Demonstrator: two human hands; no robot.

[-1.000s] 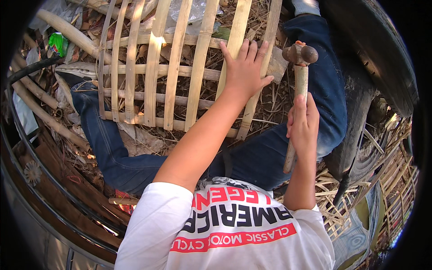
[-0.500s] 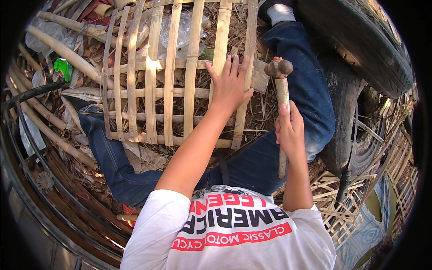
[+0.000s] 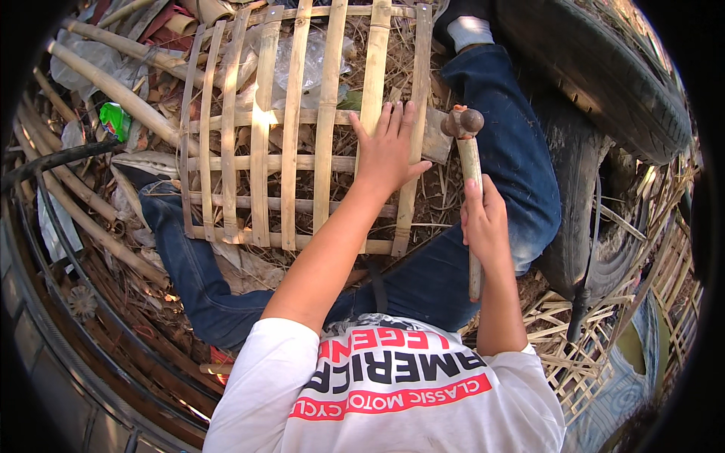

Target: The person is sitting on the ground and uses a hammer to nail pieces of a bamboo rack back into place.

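Note:
A lattice frame of split bamboo slats lies on the ground between my legs. My left hand rests on its right part, fingers spread flat over the slats. In my right hand is a hammer, gripped by its wooden handle with the rusty ball-shaped head up. The hammer head is just right of the frame, beside a flat wooden block that shows past the outermost slat. The block's left end is hidden under the frame and my left hand.
Black tires are stacked at the far right. Woven bamboo strips lie at the lower right. Bamboo poles and clear plastic sheeting lie at the far left and beyond. A dark metal rack curves along the left.
The bamboo frame has shifted slightly to the right and turned a little. My left hand has moved slightly nearer with its fingers closer together. The hammer has barely moved.

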